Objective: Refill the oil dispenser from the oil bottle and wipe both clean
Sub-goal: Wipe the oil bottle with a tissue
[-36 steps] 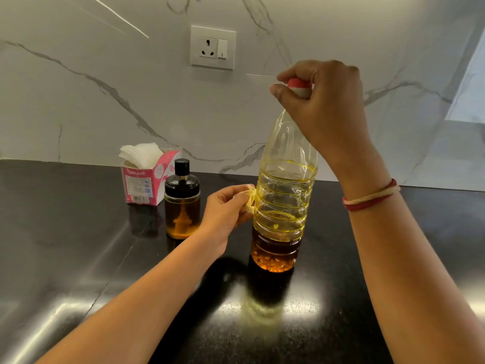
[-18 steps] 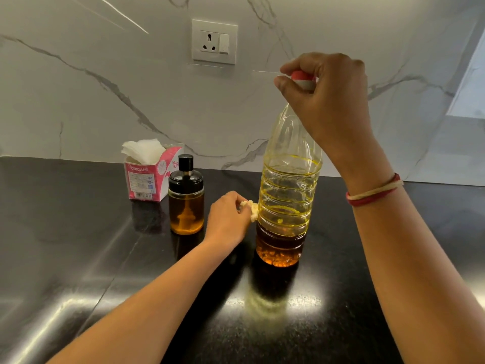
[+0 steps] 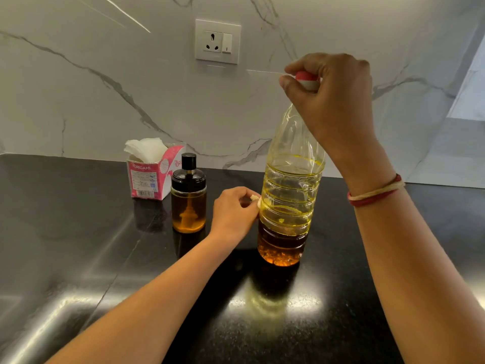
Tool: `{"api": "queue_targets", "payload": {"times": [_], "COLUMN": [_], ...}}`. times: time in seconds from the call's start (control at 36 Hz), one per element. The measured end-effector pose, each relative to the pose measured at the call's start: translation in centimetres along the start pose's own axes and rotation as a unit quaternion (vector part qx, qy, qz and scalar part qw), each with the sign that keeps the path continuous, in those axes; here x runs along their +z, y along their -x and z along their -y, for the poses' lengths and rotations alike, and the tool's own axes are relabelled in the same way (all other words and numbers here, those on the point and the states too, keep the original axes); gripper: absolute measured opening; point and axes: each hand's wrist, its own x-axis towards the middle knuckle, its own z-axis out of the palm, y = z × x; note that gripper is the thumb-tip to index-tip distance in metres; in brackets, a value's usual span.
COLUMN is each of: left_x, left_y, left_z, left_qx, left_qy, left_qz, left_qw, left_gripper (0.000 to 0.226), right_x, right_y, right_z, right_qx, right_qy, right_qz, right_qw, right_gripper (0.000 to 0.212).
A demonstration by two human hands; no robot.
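1. Your right hand (image 3: 333, 101) is curled over the red and white cap (image 3: 307, 80) of the tall clear oil bottle (image 3: 288, 195). The bottle stands upright on the black counter (image 3: 78, 258), with dark amber oil in its lower part and a yellow film on the ribbed wall above.
2. Your left hand (image 3: 233, 214) pinches a small crumpled tissue (image 3: 256, 200) against the bottle's left side, at the ribbed middle.
3. The oil dispenser (image 3: 188, 203) stands left of that hand, apart from the bottle. Its black top is on and amber oil fills most of the glass, so the refill looks done.
4. A pink tissue box (image 3: 152, 177) sits just behind the dispenser, with a white sheet poking up.
5. To wipe well, grip the cap firmly so the light bottle does not tip under sideways pressure.
6. Work the tissue along each groove, where oil likely collects.
7. Turn the bottle by the cap to reach the far side.
8. Take a fresh sheet if this one feels soaked.
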Motion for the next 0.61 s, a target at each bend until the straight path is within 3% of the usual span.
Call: {"api": "queue_targets", "payload": {"times": [0.06,0.17,0.28,0.42,0.5,0.61], "left_x": [0.4,0.3,-0.3,-0.4,-0.5,-0.5], "left_y": [0.0,-0.1,0.0,0.4,1.1,1.8], "left_z": [-0.4,-1.3,-1.7,-1.8,-1.8,-2.2], "left_qx": [-0.044,-0.139,-0.112,-0.096,-0.103,-0.092], "left_qy": [0.082,0.222,0.3,0.226,0.167,0.187], "left_qz": [0.038,0.114,0.191,0.239,0.272,0.269], "left_qw": [0.995,0.958,0.928,0.939,0.942,0.94], "left_gripper": [0.013,0.043,0.075,0.095,0.089,0.084], "right_x": [0.0,0.0,0.6,1.1,1.2,1.4], "right_y": [0.0,0.0,0.4,1.2,1.4,1.3], "right_z": [-0.3,-0.7,-0.7,-1.1,-1.1,-1.0], "right_qx": [0.008,0.018,0.01,0.024,0.026,0.028], "right_qy": [0.012,0.008,0.01,-0.041,-0.079,-0.105], "right_qz": [-0.001,-0.002,-0.022,-0.062,-0.071,-0.071], "right_qw": [1.0,1.0,1.0,0.997,0.994,0.992], "right_gripper": [0.027,0.026,0.023,0.022,0.019,0.017]}}
